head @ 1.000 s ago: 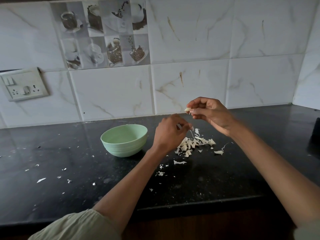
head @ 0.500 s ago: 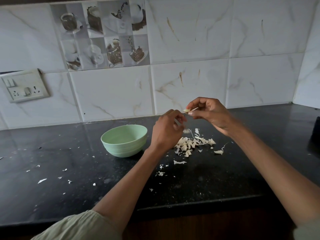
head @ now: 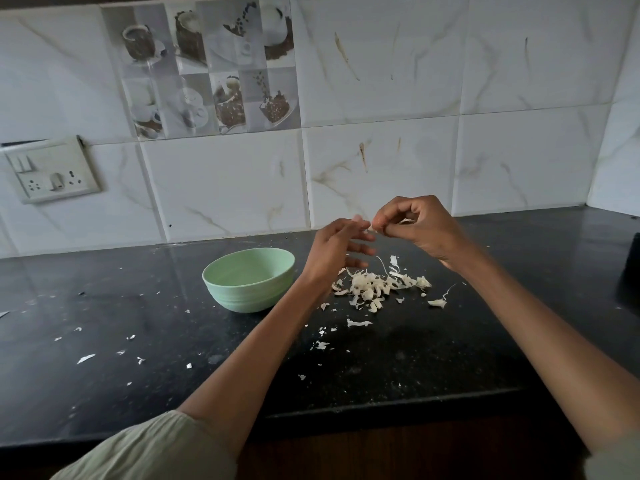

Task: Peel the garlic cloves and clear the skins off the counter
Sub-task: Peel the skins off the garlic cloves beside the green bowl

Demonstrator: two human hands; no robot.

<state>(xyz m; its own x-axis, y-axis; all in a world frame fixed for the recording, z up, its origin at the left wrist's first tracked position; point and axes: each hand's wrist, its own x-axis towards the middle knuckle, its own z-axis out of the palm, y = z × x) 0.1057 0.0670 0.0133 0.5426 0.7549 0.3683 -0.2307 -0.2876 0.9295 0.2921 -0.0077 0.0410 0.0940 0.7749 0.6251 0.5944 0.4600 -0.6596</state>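
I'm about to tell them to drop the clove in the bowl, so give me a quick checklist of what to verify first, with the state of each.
1. Clove held: right hand pinches a small pale piece, apparently the garlic clove. Ok.
2. Clove fully peeled: mostly hidden by fingers. Cannot tell.
3. Left hand free: its fingers are spread beside the right hand's fingertips, blurred; holding skin or not, cannot tell.
4. Green bowl upright and unobstructed on the counter, left of the hands. Ok.
5. Skins cleared: a skin pile and scattered flakes lie on the counter. Not ok.
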